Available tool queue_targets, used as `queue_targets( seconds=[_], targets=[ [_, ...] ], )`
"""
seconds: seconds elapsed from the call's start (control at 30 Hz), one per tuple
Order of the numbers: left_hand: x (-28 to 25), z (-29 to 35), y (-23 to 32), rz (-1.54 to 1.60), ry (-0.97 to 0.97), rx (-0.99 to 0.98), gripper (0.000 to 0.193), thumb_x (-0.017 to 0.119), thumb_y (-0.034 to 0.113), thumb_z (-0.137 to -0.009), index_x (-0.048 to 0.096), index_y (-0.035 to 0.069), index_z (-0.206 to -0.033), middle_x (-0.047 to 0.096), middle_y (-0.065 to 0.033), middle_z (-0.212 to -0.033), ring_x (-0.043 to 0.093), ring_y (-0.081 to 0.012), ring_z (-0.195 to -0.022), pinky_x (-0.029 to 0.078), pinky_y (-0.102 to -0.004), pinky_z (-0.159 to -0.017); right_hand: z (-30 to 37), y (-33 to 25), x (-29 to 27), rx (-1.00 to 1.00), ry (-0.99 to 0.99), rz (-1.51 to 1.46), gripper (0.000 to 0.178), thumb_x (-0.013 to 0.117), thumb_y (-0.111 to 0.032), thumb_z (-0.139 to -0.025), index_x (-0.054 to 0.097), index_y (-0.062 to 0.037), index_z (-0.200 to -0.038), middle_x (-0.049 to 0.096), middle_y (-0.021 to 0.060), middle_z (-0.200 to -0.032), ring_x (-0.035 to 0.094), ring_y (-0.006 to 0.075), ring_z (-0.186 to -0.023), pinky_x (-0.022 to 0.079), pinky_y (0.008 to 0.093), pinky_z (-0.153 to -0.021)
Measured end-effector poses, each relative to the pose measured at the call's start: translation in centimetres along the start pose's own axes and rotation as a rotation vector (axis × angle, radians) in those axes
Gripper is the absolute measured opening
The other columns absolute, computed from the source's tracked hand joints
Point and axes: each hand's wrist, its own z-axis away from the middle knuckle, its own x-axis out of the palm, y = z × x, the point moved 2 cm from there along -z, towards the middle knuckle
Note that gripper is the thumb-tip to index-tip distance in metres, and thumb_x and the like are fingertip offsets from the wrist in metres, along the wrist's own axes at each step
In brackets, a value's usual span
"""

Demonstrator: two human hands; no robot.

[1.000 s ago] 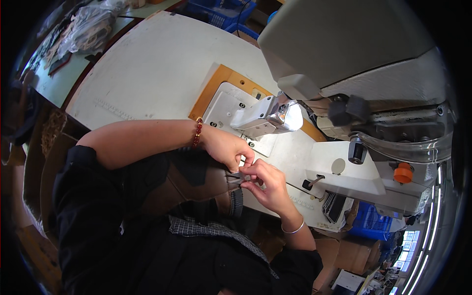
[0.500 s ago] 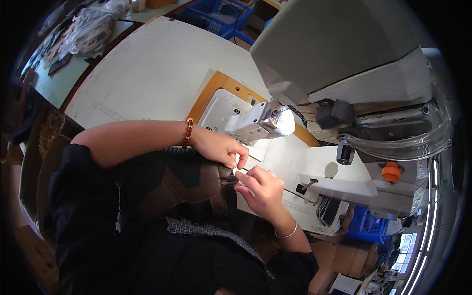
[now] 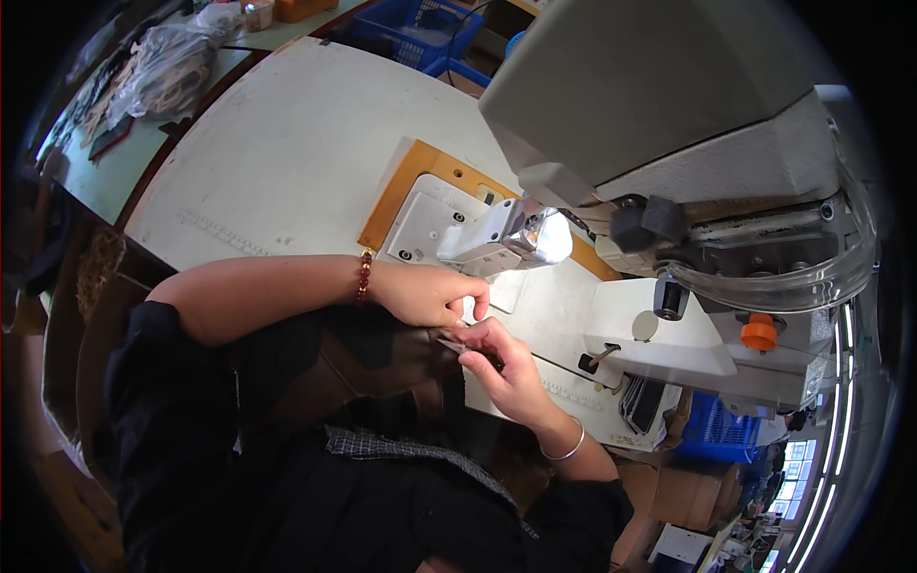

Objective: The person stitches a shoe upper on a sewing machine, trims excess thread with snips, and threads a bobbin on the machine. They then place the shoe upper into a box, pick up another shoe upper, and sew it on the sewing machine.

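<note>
R hand (image 3: pixel 511 374) moved in nearer L hand (image 3: pixel 422 294), fingers clamped on small metal tool (image 3: pixel 453 345), putting it at edge of brown pc (image 3: pixel 334 374), nr table (image 3: pixel 267 143). L fingers curled there; couldn't tell grip.

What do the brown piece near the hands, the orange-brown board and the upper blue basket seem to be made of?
Brown piece: probably leather or imitation leather, matte, with seam lines.
Orange-brown board: likely varnished wood, from its warm colour.
Upper blue basket: apparently smooth plastic, with pierced walls.
</note>
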Motion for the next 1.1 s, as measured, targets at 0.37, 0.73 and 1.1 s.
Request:
queue_targets(
  seconds=[0.37,0.73,1.1],
  targets=[
    [-0.2,1.0,0.5,-0.361,0.414,0.306,0.013,0.067,0.013,-0.09,0.058,0.006,-0.097,0.061,-0.0034,-0.083,0.057,-0.0204,-0.084,0.046,-0.0363,-0.079,2.0,-2.6,0.1,-0.184,0.128,0.634,0.021,0.078,-0.012,-0.081,0.065,-0.0084,-0.097,0.066,0.0048,-0.079,0.069,0.0202,-0.065,0.05,0.0323,-0.055],
    [1.4,7.2,3.3,-0.409,0.469,0.235,0.017,0.072,0.003,-0.083,0.067,0.007,-0.098,0.064,-0.0061,-0.095,0.06,-0.0275,-0.097,0.047,-0.0409,-0.092,0.5,-3.1,1.1,-0.395,0.252,0.869,0.027,0.081,-0.016,-0.076,0.067,-0.0068,-0.096,0.061,0.0046,-0.075,0.061,0.0219,-0.057,0.046,0.0335,-0.05],
    [2.1,7.0,3.4,-0.617,0.431,0.289,0.016,0.076,0.008,-0.08,0.066,0.009,-0.092,0.058,-0.0036,-0.094,0.057,-0.0262,-0.092,0.049,-0.0397,-0.084,0.2,-3.3,1.6,-0.421,0.305,0.921,0.029,0.082,-0.018,-0.073,0.068,-0.0085,-0.096,0.06,0.0024,-0.075,0.062,0.0213,-0.062,0.048,0.0342,-0.053]
  ],
)
